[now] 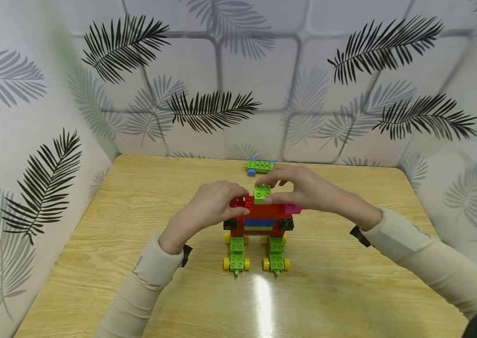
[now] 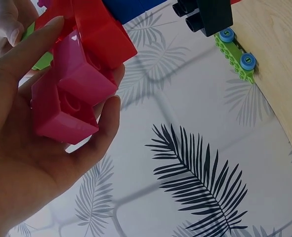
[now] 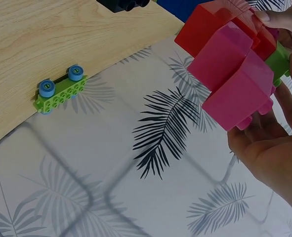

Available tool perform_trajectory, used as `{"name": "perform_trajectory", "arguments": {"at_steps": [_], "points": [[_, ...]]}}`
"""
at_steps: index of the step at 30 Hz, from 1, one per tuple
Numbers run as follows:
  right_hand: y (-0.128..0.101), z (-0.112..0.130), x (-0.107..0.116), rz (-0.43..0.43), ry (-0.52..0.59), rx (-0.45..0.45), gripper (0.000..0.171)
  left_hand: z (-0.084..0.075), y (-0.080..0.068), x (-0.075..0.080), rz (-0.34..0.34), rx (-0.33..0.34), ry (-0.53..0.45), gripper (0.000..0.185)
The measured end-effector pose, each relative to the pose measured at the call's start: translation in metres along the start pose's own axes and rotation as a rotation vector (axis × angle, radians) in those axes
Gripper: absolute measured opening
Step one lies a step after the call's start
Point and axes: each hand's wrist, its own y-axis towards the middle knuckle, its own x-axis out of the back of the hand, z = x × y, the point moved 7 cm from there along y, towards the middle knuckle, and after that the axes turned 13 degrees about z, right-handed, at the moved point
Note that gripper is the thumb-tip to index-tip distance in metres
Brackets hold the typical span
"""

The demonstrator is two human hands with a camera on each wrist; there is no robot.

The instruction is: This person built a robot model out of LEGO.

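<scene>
Both hands hold the block toy in the middle: left hand (image 1: 217, 204) grips the pink block (image 2: 66, 101) to steady it, right hand (image 1: 301, 190) pinches the green block (image 1: 262, 192) on top.

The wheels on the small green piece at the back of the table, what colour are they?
Blue, clearest in the right wrist view on the green wheeled piece.

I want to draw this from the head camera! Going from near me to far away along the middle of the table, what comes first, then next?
Two green wheeled bases with yellow wheels → red, blue and black brick body → small green brick on top → separate green wheeled plate with blue wheels → palm-leaf patterned wall.
</scene>
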Motion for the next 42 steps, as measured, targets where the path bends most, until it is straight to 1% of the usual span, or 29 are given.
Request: {"name": "perform_trajectory", "arguments": {"at_steps": [3, 7, 14, 18, 22, 24, 26, 28, 31, 33, 36, 40, 42], "points": [[0.001, 0.000, 0.000, -0.008, -0.007, 0.006, 0.037, 0.001, -0.001, 0.002, -0.007, 0.011, 0.017, 0.038], [0.002, -0.001, 0.000, -0.009, -0.011, -0.002, 0.037, 0.003, -0.001, 0.003, 0.003, 0.026, 0.014, 0.039], [0.003, -0.002, 0.000, -0.018, -0.012, -0.010, 0.038, 0.005, 0.000, 0.004, -0.007, 0.022, 0.015, 0.038], [0.004, -0.007, 0.001, 0.008, 0.049, -0.038, 0.034, 0.006, 0.000, 0.004, 0.001, 0.023, 0.012, 0.038], [0.004, -0.020, 0.011, 0.011, 0.090, -0.091, 0.030, 0.006, 0.001, 0.003, 0.010, 0.025, 0.011, 0.038], [0.005, -0.030, 0.018, -0.010, 0.074, -0.111, 0.029, 0.006, 0.001, 0.002, 0.013, 0.025, 0.010, 0.039], [0.007, -0.045, 0.024, -0.040, 0.048, -0.135, 0.030, 0.007, 0.001, 0.002, 0.016, 0.030, 0.006, 0.039], [0.010, -0.065, 0.027, -0.072, 0.035, -0.174, 0.031, 0.008, 0.000, 0.001, 0.019, 0.039, 0.003, 0.040], [0.012, -0.098, 0.028, -0.116, 0.049, -0.248, 0.032, 0.009, 0.000, 0.000, 0.031, 0.045, -0.005, 0.040], [0.013, -0.118, 0.025, -0.135, 0.075, -0.294, 0.032, 0.009, -0.001, -0.001, 0.032, 0.043, -0.013, 0.040], [0.017, -0.144, 0.017, -0.157, 0.103, -0.328, 0.031, 0.010, -0.001, -0.002, 0.031, 0.040, -0.027, 0.040], [0.026, -0.169, 0.005, -0.159, 0.123, -0.367, 0.031, 0.010, -0.002, -0.003, 0.025, 0.040, -0.042, 0.039], [0.029, -0.179, -0.002, -0.147, 0.124, -0.405, 0.032, 0.010, -0.002, -0.002, 0.024, 0.037, -0.045, 0.039]]}}
